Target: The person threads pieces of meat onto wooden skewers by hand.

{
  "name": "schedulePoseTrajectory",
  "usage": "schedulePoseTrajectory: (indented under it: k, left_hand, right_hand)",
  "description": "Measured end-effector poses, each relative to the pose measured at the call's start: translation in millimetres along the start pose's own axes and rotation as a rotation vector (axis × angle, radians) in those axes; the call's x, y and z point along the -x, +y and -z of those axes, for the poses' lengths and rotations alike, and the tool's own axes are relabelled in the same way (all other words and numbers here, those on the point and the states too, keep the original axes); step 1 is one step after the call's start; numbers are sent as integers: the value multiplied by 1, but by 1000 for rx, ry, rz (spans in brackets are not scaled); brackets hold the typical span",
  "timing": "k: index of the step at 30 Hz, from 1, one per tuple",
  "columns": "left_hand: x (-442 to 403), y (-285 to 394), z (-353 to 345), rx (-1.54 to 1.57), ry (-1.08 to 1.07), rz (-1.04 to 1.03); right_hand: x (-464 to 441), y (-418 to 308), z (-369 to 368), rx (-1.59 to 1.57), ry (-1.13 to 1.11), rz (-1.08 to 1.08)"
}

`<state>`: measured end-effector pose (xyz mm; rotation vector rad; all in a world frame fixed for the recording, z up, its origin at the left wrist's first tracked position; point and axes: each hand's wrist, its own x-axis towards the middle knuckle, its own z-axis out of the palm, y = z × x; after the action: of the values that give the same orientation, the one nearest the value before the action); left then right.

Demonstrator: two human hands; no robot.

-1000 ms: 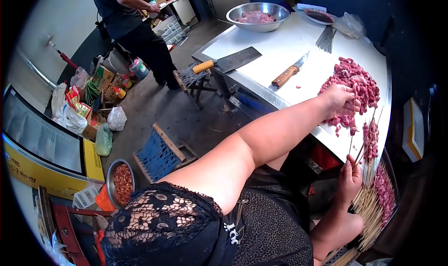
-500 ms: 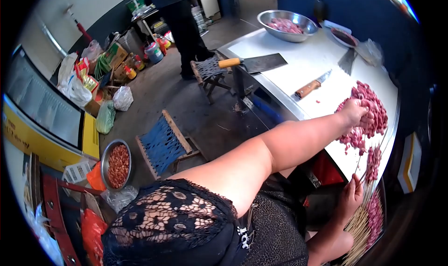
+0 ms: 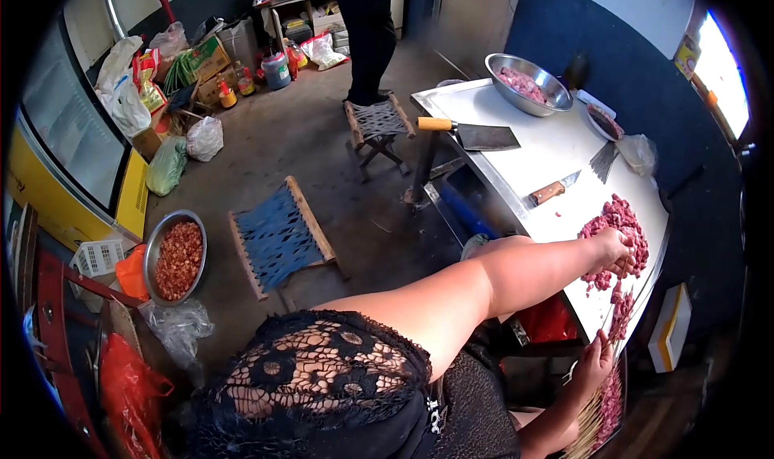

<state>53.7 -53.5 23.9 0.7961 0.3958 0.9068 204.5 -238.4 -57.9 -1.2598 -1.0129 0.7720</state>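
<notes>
Red meat heap (image 3: 619, 215) on the white table (image 3: 516, 173)

We see the right hand (image 3: 592, 361) pinching a thin skewer (image 3: 610, 320) with fingers brought together. The left hand (image 3: 613, 251) curls its fingers at the heap; whether they hold a piece, we cannot tell. The meat looks moist, cut small, and lies close to the table's edge. On the same surface we notice a knife (image 3: 554, 188), a cleaver (image 3: 488, 137) and a steel bowl (image 3: 506, 99). On the grey floor (image 3: 379, 217) stands a blue woven stool (image 3: 278, 235); farther, a person (image 3: 369, 40) in dark trousers.
</notes>
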Motion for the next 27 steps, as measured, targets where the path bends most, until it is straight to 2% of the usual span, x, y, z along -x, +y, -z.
schedulePoseTrajectory:
  k: [4, 6, 9, 13, 16, 18, 19, 21, 23, 24, 25, 26, 27]
  left_hand:
    - [5, 0, -1, -1, 51, -124]
    - [4, 1, 0, 4, -21, -77]
    - [12, 6, 0, -11, -40, 2]
    - [1, -1, 7, 98, -65, -47]
    - [7, 9, 2, 100, -7, -2]
    - [-7, -4, 7, 195, -105, -79]
    - [-14, -14, 8, 199, -58, -50]
    - [-15, -13, 15, 174, -53, -15]
    - [-12, -7, 11, 140, 25, -40]
    - [-9, -2, 9, 119, 33, 26]
    - [-8, -1, 9, 119, 10, 6]
    - [-4, 3, 4, 96, 10, 27]
    - [-7, 1, 7, 108, -18, 33]
  right_hand:
    - [12, -20, -9, 37, 11, 47]
    - [9, -13, -16, 2, 16, 149]
    - [5, -18, -23, -6, 47, 111]
    - [10, -33, -28, 36, 39, 81]
    - [15, -42, -34, 191, 53, 57]
    - [6, -33, -27, 353, 28, 69]
    - [9, -41, -32, 365, 27, 70]
    - [9, -29, -26, 266, 14, 26]
    - [13, -34, -30, 362, 36, 93]
    - [17, -46, -35, 266, 32, 21]
    - [14, -32, -27, 298, 44, 67]
    - [16, -42, -30, 213, 42, -20]
    - [14, -40, -28, 231, 61, -10]
